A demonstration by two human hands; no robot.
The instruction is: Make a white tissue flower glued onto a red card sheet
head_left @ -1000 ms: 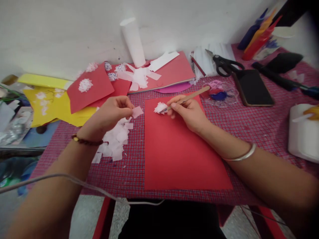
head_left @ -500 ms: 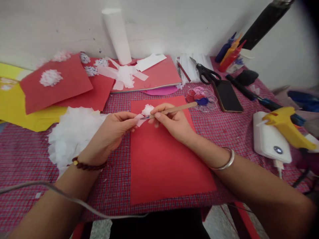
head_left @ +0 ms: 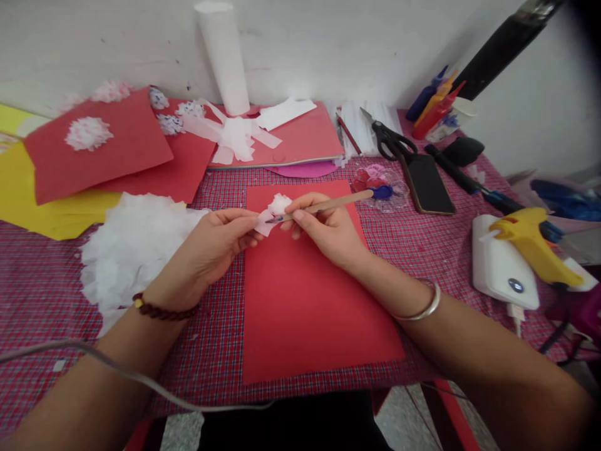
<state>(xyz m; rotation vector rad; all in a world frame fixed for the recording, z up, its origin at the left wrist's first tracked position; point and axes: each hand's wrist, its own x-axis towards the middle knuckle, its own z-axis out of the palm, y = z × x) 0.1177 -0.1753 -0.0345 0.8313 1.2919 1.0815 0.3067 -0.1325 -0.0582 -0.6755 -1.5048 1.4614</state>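
**Q:** What is lying nearest the body?

**A:** A pale cable (head_left: 201, 408) is crossing the near edge of the table. Just beyond, a red sheet (head_left: 310, 300) is lying flat on the checked cloth.

**Q:** What is the current contact state?

**A:** The tip of a wooden stick (head_left: 342, 201) is meeting a small white paper piece (head_left: 263, 225) above the sheet's far-left part. In my judgement, both hands are now working on that one piece.

**Q:** State the hand positions.

**A:** The left hand (head_left: 213, 247) is nearly closed, pinching the piece between thumb and forefinger. The right hand (head_left: 333, 232) is also nearly closed, gripping the stick between thumb and fingers near its tip. The stick is slanting up to the right.

**Q:** And the adjacent parts?

**A:** A heap of white paper pieces (head_left: 136, 238) is lying left of the left hand. A ruffled white cluster (head_left: 278, 203) is sitting on the sheet, just beyond the tip.

**Q:** Farther out?

**A:** A clear dish (head_left: 397, 191) is holding coloured paint; whether the stick's upper end is touching it, I cannot tell. Beyond, scissors (head_left: 389, 141) are lying beside a phone (head_left: 429, 183), and a white roll (head_left: 225, 62) is leaning against the wall.
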